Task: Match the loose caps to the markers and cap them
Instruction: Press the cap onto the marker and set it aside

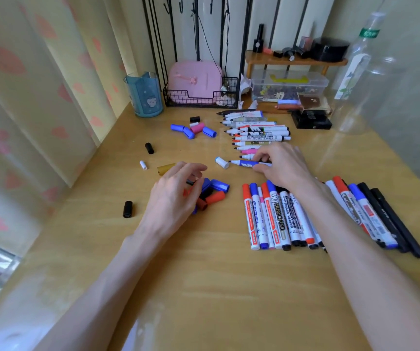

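My right hand (283, 164) pinches an uncapped blue marker (245, 163) lying on the desk, tip pointing left. A white cap (222, 162) lies just left of that tip. My left hand (176, 191) hovers with curled fingers over a heap of blue, red and black caps (215, 192); whether it holds one I cannot tell. A row of uncapped markers (257, 133) lies behind my right hand. Capped markers (274, 216) lie in a row at the front right. More caps (193, 129) sit at the back; a gold cap (165, 168) lies by my left hand.
Loose black caps (127, 209) (149, 148) and a small white cap (143, 165) lie on the wooden desk's left part. A blue cup (144, 95), a wire basket (201, 95), a clear box (288, 86) and a plastic bottle (355, 69) stand at the back.
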`<state>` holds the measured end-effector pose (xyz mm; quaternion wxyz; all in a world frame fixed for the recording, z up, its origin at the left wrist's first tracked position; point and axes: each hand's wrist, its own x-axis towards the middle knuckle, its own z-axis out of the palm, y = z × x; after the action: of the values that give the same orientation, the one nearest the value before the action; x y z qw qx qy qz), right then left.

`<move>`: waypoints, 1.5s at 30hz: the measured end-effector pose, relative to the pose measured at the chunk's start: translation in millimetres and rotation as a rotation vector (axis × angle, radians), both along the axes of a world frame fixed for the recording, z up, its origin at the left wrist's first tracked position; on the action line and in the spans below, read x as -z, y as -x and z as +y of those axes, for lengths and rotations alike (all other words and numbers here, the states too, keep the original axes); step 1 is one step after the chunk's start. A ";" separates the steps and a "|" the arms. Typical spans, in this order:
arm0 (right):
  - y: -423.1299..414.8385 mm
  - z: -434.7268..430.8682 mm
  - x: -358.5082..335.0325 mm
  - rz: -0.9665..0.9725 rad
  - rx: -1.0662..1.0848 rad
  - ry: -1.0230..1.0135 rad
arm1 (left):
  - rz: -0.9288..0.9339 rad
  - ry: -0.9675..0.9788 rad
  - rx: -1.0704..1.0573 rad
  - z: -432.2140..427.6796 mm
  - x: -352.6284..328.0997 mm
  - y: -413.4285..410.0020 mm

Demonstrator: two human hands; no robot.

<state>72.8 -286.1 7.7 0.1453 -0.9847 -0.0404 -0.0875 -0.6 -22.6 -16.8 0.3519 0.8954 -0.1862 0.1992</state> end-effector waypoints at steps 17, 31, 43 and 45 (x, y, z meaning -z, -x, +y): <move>87.8 4.6 0.2 -0.204 -0.180 -0.056 | 0.062 -0.275 -0.064 13.6 12.8 -5.6; 101.7 7.1 3.0 -0.321 -0.197 -0.067 | 0.260 -0.312 0.147 58.2 -2.9 -0.6; 111.8 20.9 3.8 -0.387 -0.346 -0.089 | 0.183 -0.027 0.252 28.9 -15.3 11.4; 113.0 22.9 4.2 -0.378 -0.366 -0.084 | 0.180 -0.006 0.255 23.1 -15.8 14.8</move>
<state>-40.2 -263.2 3.5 0.1893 -0.9203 -0.2405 -0.2436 -15.4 0.4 -1.1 0.3870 0.8798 -0.2667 0.0711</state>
